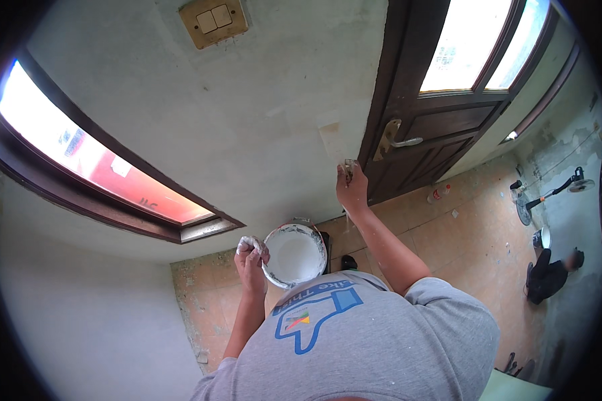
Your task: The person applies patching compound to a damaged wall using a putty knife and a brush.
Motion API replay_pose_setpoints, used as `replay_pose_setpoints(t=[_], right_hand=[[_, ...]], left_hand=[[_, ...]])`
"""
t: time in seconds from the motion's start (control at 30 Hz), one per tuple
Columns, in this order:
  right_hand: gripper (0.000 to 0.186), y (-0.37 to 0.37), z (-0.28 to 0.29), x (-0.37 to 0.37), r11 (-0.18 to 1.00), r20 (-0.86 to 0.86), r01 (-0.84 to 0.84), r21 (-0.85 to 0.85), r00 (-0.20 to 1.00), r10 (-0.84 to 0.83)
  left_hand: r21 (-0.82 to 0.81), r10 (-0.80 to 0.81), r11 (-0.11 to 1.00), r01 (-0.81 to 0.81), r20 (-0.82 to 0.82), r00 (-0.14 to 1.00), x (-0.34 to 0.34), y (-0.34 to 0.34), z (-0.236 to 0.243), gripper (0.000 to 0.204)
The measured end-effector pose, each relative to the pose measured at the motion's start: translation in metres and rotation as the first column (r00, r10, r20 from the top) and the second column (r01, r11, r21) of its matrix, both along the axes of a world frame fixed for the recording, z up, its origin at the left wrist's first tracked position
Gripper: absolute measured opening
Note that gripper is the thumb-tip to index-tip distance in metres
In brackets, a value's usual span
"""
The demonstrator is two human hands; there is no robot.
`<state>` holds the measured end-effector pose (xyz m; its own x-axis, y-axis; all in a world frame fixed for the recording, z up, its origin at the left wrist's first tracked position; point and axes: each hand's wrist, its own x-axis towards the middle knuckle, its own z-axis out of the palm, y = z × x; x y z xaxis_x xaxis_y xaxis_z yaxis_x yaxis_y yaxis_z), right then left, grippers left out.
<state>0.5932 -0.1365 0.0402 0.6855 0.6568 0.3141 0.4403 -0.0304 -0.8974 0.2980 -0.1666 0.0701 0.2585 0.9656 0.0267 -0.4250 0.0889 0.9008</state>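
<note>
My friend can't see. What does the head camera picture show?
A person's right hand presses a small tool against a pale wall beside a dark wooden door, while the left hand holds a round bowl of white paste. Another person crouches on the tiled floor.

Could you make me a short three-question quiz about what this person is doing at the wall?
1. True or false: the left hand grips the rim of a white bucket.
2. Where does the right hand press its tool? A) window B) wall beside the dark door C) floor
3. What sits on the wall above, near the top edge?

Key: 1 true; 2 B; 3 a yellowed switch plate.
</note>
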Motion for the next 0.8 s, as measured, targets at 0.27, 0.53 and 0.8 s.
replay_pose_setpoints(t=[0.27,0.53,0.8], right_hand=[[0.021,-0.018,0.004,-0.014,0.982,-0.084,0.032,0.185,0.996,-0.017],[0.025,0.004,0.013,-0.004,0.965,0.199,-0.023,0.261,0.980,-0.030],[0.023,0.010,0.000,-0.004,0.987,0.162,-0.005,0.162,0.986,-0.022]], left_hand=[[-0.062,-0.017,0.998,0.020,0.048,0.999,0.004,-0.011,-0.009,0.008],[-0.027,-0.038,0.999,0.039,0.038,0.999,0.008,-0.012,-0.009,0.007],[-0.042,-0.037,0.998,0.037,0.012,0.999,0.010,-0.012,-0.015,0.008]])
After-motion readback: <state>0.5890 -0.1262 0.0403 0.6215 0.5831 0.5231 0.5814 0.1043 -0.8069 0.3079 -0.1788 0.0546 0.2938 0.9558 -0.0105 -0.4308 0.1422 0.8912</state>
